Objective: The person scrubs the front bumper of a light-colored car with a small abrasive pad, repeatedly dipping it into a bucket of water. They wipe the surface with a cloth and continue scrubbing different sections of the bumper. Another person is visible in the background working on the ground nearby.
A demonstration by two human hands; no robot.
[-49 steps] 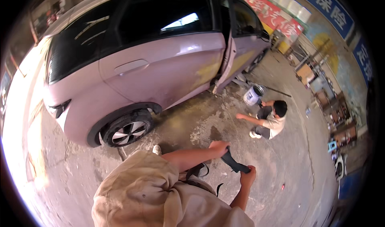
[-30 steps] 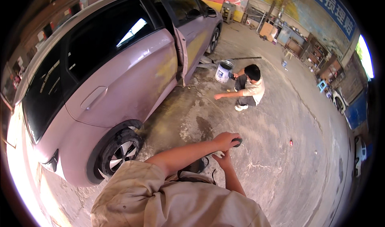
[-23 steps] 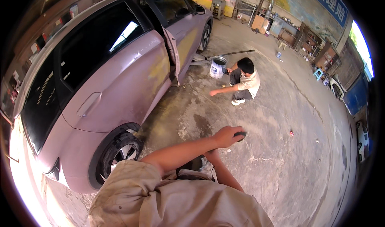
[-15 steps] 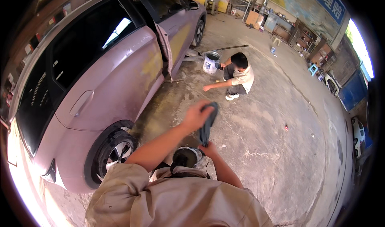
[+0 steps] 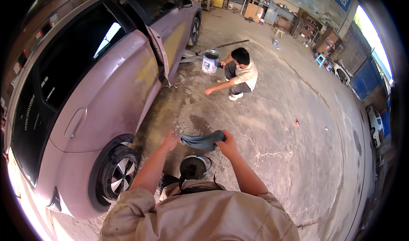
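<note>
A grey-blue cloth (image 5: 201, 142) is stretched between my two hands, sagging a little in the middle. My left hand (image 5: 171, 140) pinches one end of it, beside the car's rear wheel. The other, bunched end is in the closed fingers of my right hand (image 5: 227, 144). Just below the cloth stands a bucket (image 5: 194, 167) with dark contents, close in front of my body. To the left is the pinkish-purple car (image 5: 106, 87), with yellowish patches along its doors; neither hand touches it.
A person (image 5: 240, 72) squats ahead by a white bucket (image 5: 210, 63), one hand at its side. Beside the car, its rear wheel (image 5: 121, 173) is close to my left arm. Shelves (image 5: 307, 27) and a blue stool (image 5: 320, 60) stand along the far right wall.
The cloth has gone from hanging upright to stretched sideways. My left hand has dropped lower and to the left; my right hand has come up. The view has shifted slightly.
</note>
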